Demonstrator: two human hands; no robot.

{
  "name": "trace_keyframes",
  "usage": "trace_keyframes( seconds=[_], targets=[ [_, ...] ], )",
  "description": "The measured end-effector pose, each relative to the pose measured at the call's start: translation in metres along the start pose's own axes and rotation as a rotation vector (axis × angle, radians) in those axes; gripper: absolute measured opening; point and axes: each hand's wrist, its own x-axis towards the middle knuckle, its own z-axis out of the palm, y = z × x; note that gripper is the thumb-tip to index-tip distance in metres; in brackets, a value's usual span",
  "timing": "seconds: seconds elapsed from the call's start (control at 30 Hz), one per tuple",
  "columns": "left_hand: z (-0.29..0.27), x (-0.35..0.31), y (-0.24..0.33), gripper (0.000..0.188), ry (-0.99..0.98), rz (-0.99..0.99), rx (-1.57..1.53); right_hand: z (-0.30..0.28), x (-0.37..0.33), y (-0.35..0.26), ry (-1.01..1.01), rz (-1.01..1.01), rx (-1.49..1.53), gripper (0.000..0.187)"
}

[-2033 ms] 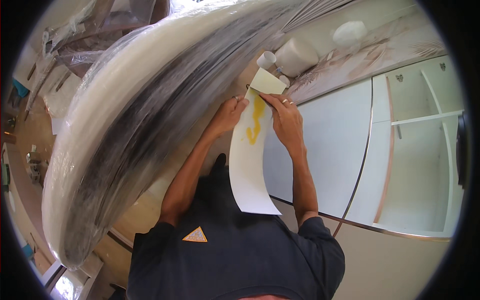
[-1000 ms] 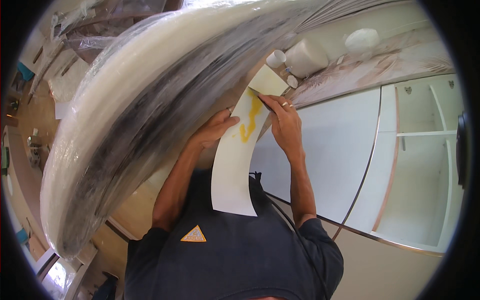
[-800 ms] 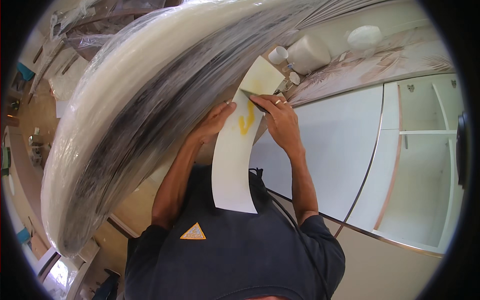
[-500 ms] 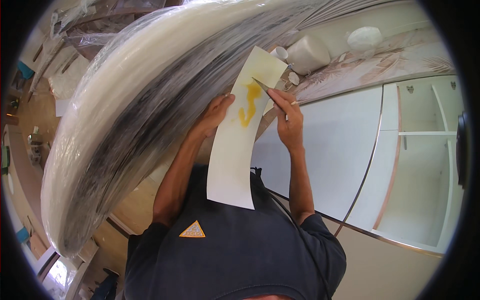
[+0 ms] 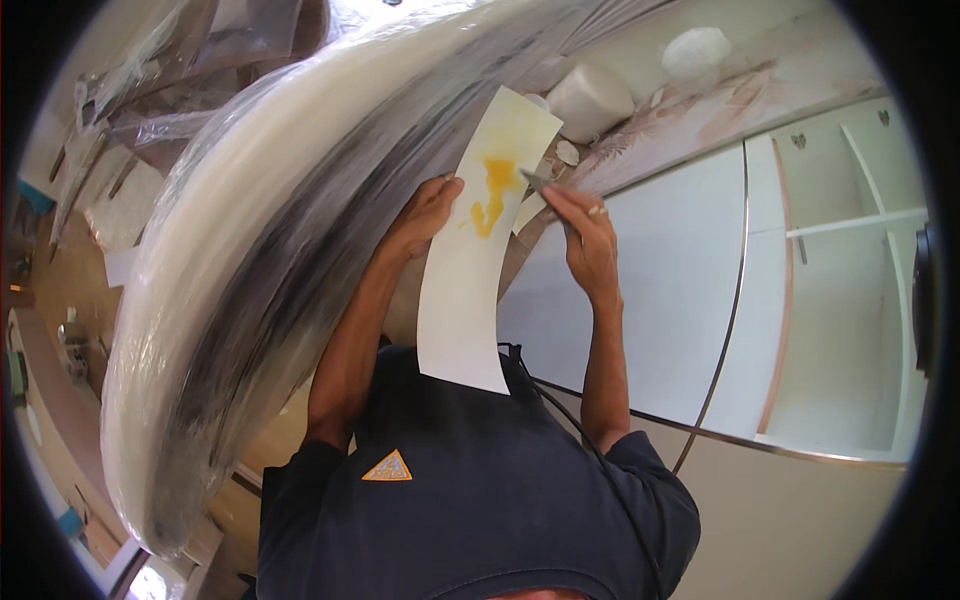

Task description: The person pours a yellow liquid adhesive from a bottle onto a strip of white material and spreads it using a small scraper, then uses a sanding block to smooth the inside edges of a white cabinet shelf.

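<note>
A long, slightly curved white strip (image 5: 462, 305) stands out in front of my chest, its near end at my dark shirt. Along its left edge, my left hand (image 5: 425, 222) grips it between thumb and fingers. My right hand (image 5: 592, 240) pinches a slim, pointed grey metal tool, like a small palette knife (image 5: 536, 182). Its tip is at the strip's right edge, just right of a wet-looking yellow smear (image 5: 498, 174). That smear trails toward me in a hooked shape, with a paler yellow haze beyond it. Whether the tip touches the strip, I cannot tell.
A large curved piece wrapped in clear plastic (image 5: 165, 330) fills the left side. On the right are a pale panel (image 5: 640, 290) and an open white cabinet (image 5: 835, 340). Beyond my hands lie a wrapped roll (image 5: 590, 103), a white bundle (image 5: 696, 53) and a leaf-patterned board (image 5: 670, 130).
The tool's tip has moved from the smear's far edge to the strip's right edge. The smear's far end looks broader. My left hand still grips the strip, and the whole view has shifted slightly.
</note>
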Motion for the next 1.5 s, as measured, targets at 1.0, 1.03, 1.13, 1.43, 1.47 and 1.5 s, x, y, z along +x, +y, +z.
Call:
trace_keyframes(
  seconds=[1.0, 1.03, 1.13, 1.43, 1.47, 1.5],
  targets=[
    [-0.003, 0.023, -0.035, 0.035, 0.059, 0.017, 0.127, 0.005, 0.025, -0.019, -0.329, 0.125, 0.03, 0.041],
    [-0.003, 0.023, -0.038, 0.035, 0.062, 0.004, 0.141, 0.003, 0.027, -0.019, -0.275, 0.129, 0.053, 0.042],
    [0.005, 0.008, -0.027, 0.036, 0.004, 0.031, 0.063, 0.005, 0.031, -0.015, -0.153, 0.142, 0.053, 0.043],
    [-0.002, -0.004, -0.031, 0.037, -0.024, 0.112, 0.106, 0.026, 0.007, -0.032, -0.168, 0.086, -0.046, 0.043],
    [-0.003, -0.005, -0.033, 0.036, -0.022, 0.073, 0.112, 0.025, 0.004, -0.035, -0.188, 0.092, -0.042, 0.043],
    [-0.005, -0.006, -0.031, 0.035, -0.02, 0.035, 0.119, 0.024, 0.004, -0.038, -0.207, 0.098, -0.037, 0.044]
  ],
)
